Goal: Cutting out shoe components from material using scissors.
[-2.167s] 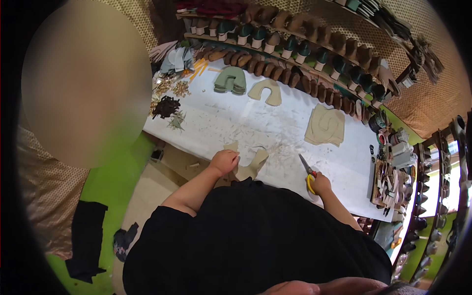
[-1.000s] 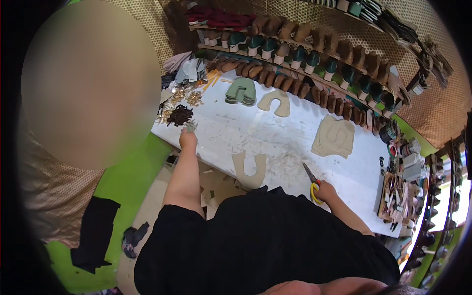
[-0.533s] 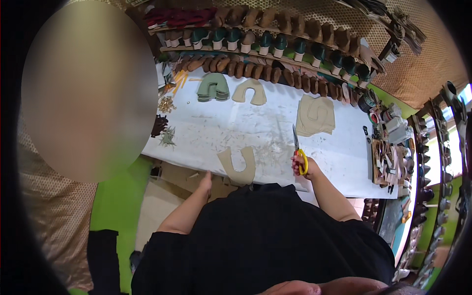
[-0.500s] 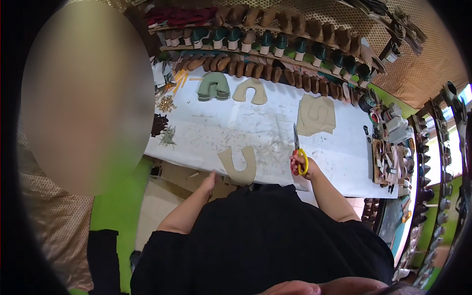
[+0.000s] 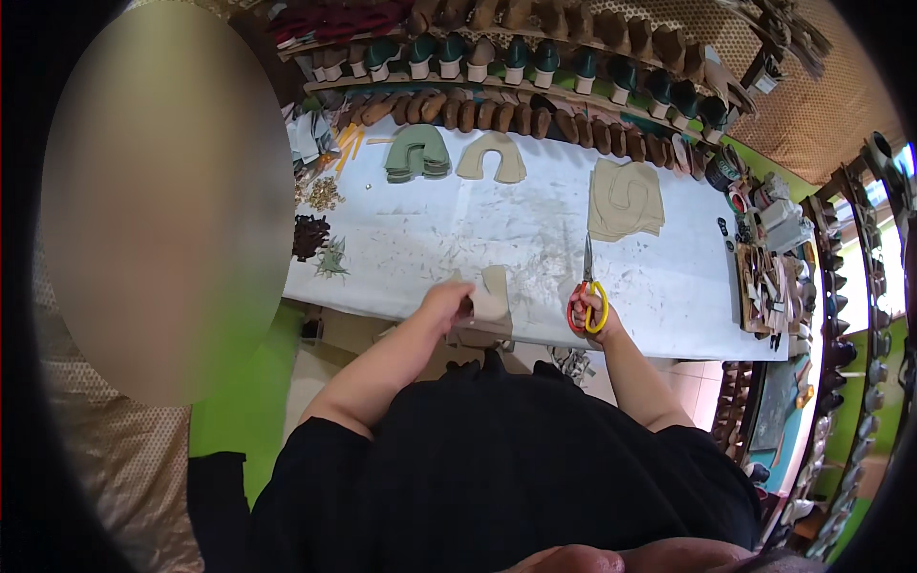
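tan U-shaped piece [image 5: 494, 301] at the white table's [image 5: 401, 258] near edge looks light and bendy imo, so best held by its broad curve, can't tell if the left hand [image 5: 445, 305] over it is pinching, right hand [image 5: 600, 315] grips scissors [image 5: 587, 272]

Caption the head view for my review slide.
Over a white worktable, left hand at a beige U-shaped cutout, right hand holding red-and-yellow-handled scissors.
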Demonstrator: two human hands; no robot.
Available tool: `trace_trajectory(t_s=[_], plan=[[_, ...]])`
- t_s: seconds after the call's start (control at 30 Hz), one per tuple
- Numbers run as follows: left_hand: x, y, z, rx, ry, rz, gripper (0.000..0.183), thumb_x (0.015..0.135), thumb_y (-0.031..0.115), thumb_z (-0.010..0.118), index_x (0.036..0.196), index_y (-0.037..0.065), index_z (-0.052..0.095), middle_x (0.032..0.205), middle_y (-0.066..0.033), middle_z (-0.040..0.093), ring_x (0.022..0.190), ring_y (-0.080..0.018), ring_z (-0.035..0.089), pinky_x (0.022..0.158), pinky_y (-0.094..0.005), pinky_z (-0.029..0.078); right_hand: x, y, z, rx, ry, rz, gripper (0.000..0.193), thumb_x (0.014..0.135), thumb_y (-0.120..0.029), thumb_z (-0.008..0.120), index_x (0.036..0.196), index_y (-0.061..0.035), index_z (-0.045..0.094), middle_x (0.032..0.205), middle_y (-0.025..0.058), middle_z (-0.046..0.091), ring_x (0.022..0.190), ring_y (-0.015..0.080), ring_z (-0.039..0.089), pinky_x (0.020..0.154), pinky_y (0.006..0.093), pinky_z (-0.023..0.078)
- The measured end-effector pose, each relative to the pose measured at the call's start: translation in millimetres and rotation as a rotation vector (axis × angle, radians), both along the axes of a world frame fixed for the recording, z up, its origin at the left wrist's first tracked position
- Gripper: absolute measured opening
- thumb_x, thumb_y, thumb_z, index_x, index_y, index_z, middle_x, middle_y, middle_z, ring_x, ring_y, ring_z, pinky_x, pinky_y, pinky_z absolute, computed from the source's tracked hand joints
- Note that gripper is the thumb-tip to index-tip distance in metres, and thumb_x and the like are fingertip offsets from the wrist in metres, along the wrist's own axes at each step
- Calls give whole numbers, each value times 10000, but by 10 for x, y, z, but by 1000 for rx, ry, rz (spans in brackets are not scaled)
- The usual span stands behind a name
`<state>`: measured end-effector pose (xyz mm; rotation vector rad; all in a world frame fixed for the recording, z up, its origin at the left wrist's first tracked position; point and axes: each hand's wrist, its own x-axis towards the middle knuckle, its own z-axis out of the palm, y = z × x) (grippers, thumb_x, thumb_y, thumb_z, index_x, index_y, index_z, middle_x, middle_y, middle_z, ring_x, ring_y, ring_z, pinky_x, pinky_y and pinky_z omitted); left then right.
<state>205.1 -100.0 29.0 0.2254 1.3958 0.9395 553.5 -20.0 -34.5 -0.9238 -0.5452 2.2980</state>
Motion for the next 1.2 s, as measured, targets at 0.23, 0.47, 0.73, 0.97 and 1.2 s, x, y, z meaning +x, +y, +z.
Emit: trace_trajectory(t_s=[0.23,0.47,0.73,0.97,1.2], plan=[[-135,760,1002,436,54,84,263,922,162,602,1137,21,544,1033,-91,649,922,-193,654,766,-322,544,-56,-13,49,47,-79,-16,209,882,-269,617,894,-61,591,641,13,504,500,130,437,450,262,359],[-374,508,546,235,17,-73,315,903,156,615,1174,28,518,1123,-100,631,990,-205,641,783,-364,561,-54,-20,93,78,-104,-34,227,886,-292,611,900,-68,580,639,17,499,504,129,429,457,271,367],[-1200,-164,-460,-108,858,-403,245,755,143,724,955,15,664,850,-92,680,722,-215,664,649,-340,542,-50,25,125,84,-107,26,242,881,-298,623,905,-60,587,656,23,524,542,133,481,472,280,406],[-1127,-159,-309,-31,698,-205,281,738,156,749,968,23,656,806,-78,670,672,-169,625,579,-307,494,-38,53,127,89,-107,53,245,893,-300,617,909,-58,587,664,29,538,546,142,496,478,293,431],[-1121,-220,-210,-115,783,-231,240,767,160,742,957,42,657,806,-72,668,616,-156,599,529,-312,476,-43,70,179,72,-118,80,229,902,-292,606,909,-64,585,677,32,536,559,145,494,483,297,434]])
